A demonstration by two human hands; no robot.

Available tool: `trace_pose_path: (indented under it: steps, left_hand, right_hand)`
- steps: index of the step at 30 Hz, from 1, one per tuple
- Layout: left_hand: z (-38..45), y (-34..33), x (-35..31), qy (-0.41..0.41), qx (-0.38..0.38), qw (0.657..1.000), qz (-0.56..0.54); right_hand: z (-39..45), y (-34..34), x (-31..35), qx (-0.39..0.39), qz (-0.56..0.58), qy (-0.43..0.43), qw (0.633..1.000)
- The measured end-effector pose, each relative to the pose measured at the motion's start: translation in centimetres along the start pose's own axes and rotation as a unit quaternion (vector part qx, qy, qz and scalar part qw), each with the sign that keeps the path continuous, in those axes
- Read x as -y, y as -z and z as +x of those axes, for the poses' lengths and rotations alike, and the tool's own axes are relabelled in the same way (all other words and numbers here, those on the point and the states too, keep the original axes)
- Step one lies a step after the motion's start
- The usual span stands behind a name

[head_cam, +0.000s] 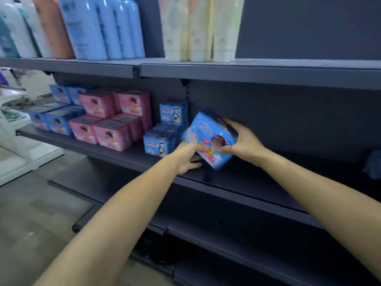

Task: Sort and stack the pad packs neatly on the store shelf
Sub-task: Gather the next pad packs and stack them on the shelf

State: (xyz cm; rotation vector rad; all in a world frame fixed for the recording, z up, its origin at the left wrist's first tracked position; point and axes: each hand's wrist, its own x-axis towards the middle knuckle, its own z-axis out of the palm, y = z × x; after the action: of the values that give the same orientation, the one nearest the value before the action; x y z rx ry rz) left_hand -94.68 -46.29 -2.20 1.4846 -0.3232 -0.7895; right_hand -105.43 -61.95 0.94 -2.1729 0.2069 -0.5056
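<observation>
While both hands clasp it, a blue pad pack (209, 139) hangs tilted just above the middle shelf (237, 182).

Gripping from the pack's lower near corner, the left hand (186, 156) pinches it with thumb on the printed face and fingers curled underneath; the right hand (240, 139) wraps the opposite end, thumb on the front and fingers over the top edge. Just left of the grip stand small blue packs (158, 142), one stacked higher behind (174, 112), nearly touching the held pack. Farther left sit pink packs (112, 120), then more blue packs (55, 118). Above the grip, an upper shelf (257, 73) carries blue bottles (103, 27) and pale tubes (198, 27). Far right, a blurred blue item (373, 164) lies on the same shelf.
</observation>
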Motion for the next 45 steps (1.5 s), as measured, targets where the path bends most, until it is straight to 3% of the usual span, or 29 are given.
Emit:
trace_pose_path:
  steps: [7,12,16,21,27,34,38,41,43,45]
  left_hand:
    - [-0.2,9.7,-0.3,-0.080,-0.149,0.985,0.040]
    - [-1.6,15.4,-3.4,-0.133,-0.191,0.972,0.009]
    - [-2.1,20.4,-5.3,-0.106,-0.178,0.978,-0.016]
    - [-0.2,26.1,-6.4,-0.087,-0.224,0.970,-0.036]
    - [2.0,31.9,-7.6,-0.131,-0.257,0.954,0.082]
    - [1.8,39.9,-9.2,-0.096,-0.193,0.976,0.031]
    - [1.0,44.7,-9.5,0.044,-0.036,0.991,0.119]
    - [1.4,48.7,-9.5,0.079,0.011,0.988,0.130]
    - [2.0,51.3,-9.8,0.059,0.011,0.990,0.131]
    - [2.6,54.0,-9.9,0.012,-0.055,0.991,0.124]
  right_hand:
    - [3.8,-7.9,3.2,0.025,-0.164,0.122,0.978]
    - [8.2,-12.7,6.1,0.054,-0.129,0.152,0.978]
    - [12.2,-15.9,8.1,0.079,-0.102,0.184,0.974]
    - [17.8,-20.1,10.4,0.086,-0.069,0.216,0.970]
    - [23.8,-25.1,12.8,0.081,-0.025,0.227,0.970]
    - [27.6,-30.8,14.6,0.152,0.122,0.127,0.973]
    - [29.8,-35.1,17.1,0.184,0.202,0.088,0.958]
    - [31.4,-37.9,18.8,0.225,0.188,0.079,0.953]
    - [32.4,-39.7,19.9,0.219,0.200,0.076,0.952]
    - [33.3,-41.5,21.1,0.176,0.229,0.035,0.957]
